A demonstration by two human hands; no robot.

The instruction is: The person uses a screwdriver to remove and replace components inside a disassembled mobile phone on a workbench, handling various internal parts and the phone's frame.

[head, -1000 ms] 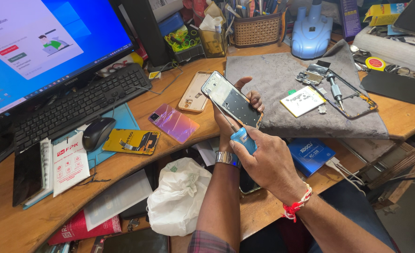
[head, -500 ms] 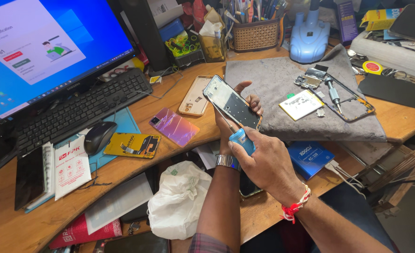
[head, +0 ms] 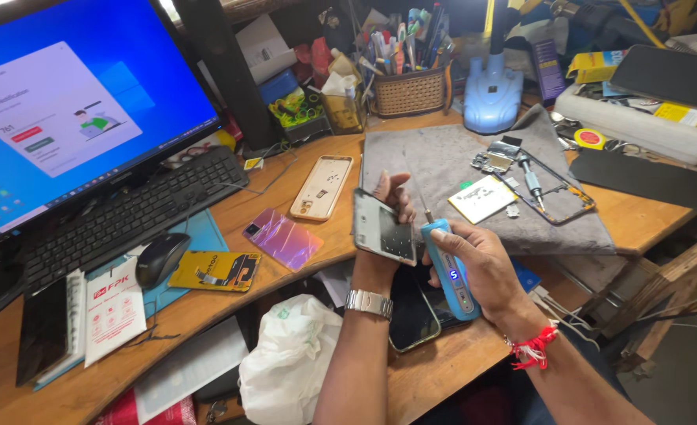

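Change: a second ago we saw the grey slab-shaped phone chassis [head: 385, 228] held flatter, its broad face up to the camera; now it stands tipped more on edge, and the blue pen-shaped electric screwdriver [head: 450, 267] has come up beside it, its lit panel facing us.
Meaning: we judge the bit is being lined up on a screw at the chassis's upper edge; the contact point itself is too small to confirm.
Left hand [head: 392, 216]: fingers [head: 383, 187] curled round the far side of the chassis, clasped firmly on it, thumb hidden behind.
Right hand [head: 486, 267]: fingers [head: 451, 240] wrapped closed round the screwdriver body, the thin bit pointing up just past the left fingertips.
Chassis position: between the two hands, touching the left fingers, lifted clear of the wooden worktop [head: 285, 275].
Below the fingers: a dark glossy phone [head: 411, 319] lies flat at the worktop edge.
Beyond the fingers: a grey cloth mat [head: 443, 165] carrying an opened phone frame [head: 557, 201] and a white-and-yellow battery [head: 482, 198].
Left of the left fingers: a beige phone back shell [head: 322, 187], then an iridescent pink back cover [head: 283, 238].
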